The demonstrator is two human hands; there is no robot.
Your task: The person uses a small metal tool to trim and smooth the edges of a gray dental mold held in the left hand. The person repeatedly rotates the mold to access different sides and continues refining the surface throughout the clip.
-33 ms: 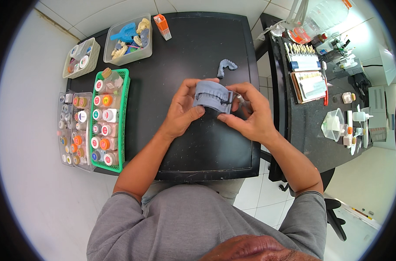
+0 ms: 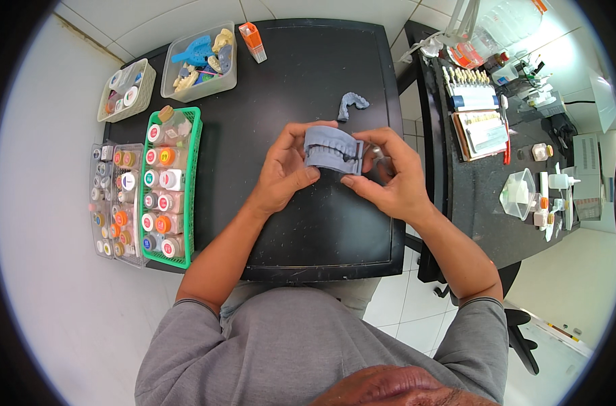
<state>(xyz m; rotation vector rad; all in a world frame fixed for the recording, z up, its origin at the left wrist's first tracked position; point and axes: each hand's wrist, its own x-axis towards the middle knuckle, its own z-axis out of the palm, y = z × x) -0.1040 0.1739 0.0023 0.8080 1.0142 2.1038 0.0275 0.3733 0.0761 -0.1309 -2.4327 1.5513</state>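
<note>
A grey dental model [image 2: 332,150], with upper and lower teeth facing each other, is held up over the black table between both my hands. My left hand [image 2: 285,166] grips its left end, thumb at the lower edge and fingers behind. At its right end, next to an upright hinge-like piece, my right hand [image 2: 390,177] holds on with thumb below and index finger on top. A small whitish thing [image 2: 378,153] shows among my right fingers; its kind is unclear. Just beyond the model lies a separate grey arch-shaped piece [image 2: 352,105] on the table.
On the left of the black table [image 2: 281,247] stand a green basket [image 2: 197,169] of capped jars, clear trays [image 2: 128,256] of small bottles, a cream basket [image 2: 145,101] and a bin [image 2: 225,82] of dental trays and models. An orange-white box [image 2: 253,42] stands behind. A side bench [image 2: 470,230] holds shade guides.
The dental model has tilted slightly in my hands, so its front teeth and lower part show more. Both hands keep their hold with small finger shifts.
</note>
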